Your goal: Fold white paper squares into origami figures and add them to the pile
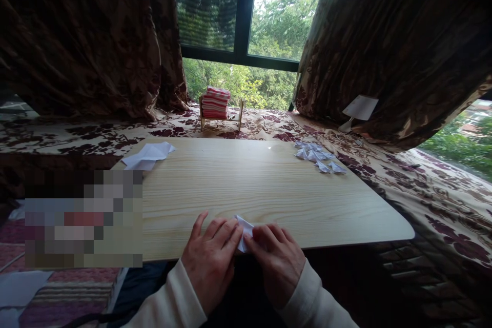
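A small folded piece of white paper [243,230] lies at the near edge of the light wooden table [215,179], between my two hands. My left hand [213,253] has its fingers on the paper's left side, with the little finger raised away from the others. Curled fingers and thumb of my right hand [277,256] press on the paper's right side. Parts of the paper are hidden under both hands. At the table's far right lies a cluster of several small folded paper pieces [315,154].
Loose white sheets [149,155] lie at the table's far left corner. Behind the table, a small stand [240,117] holds a stack of red-and-white striped cloth or paper [216,102]. A white lamp [360,107] stands at the right, by the curtain [388,36]. The lower left is blurred out.
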Demonstrator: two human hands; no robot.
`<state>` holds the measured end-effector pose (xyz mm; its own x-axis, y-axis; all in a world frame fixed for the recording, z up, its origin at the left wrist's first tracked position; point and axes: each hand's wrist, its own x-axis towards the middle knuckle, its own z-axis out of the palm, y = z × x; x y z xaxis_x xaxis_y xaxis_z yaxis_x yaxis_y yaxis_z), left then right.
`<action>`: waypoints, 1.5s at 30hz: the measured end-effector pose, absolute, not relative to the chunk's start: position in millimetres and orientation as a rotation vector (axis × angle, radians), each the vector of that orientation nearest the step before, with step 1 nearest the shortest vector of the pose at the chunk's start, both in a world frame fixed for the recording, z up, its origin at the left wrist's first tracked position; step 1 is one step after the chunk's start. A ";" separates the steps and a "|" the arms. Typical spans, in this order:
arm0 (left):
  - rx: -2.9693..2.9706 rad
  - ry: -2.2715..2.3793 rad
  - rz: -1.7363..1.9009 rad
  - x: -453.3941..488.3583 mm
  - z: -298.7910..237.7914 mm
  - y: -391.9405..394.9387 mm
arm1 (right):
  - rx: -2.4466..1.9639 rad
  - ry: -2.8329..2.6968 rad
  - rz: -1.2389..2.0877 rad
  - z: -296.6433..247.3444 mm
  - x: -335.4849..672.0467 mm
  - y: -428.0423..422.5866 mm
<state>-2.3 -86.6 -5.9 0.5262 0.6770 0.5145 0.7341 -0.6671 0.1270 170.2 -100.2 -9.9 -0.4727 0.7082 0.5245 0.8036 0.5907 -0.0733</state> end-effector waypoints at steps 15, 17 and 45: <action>-2.609 -1.118 -0.825 5.9 -7.7 -86.6 | -1.305 -2.371 -0.454 0.7 161.2 -79.0; -2.596 -1.143 -0.828 6.9 -7.3 -87.6 | -1.288 -2.372 -0.479 0.6 161.3 -78.5; -2.524 -1.164 -0.766 13.0 -4.9 -75.3 | -1.246 -2.399 -0.346 -6.1 182.9 -85.3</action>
<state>13.0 -75.3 -4.9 0.5405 0.6273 0.5606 0.7632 -0.6460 -0.0130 182.9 -85.3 -6.1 -0.5145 0.7191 0.4671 0.8218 0.5690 0.0292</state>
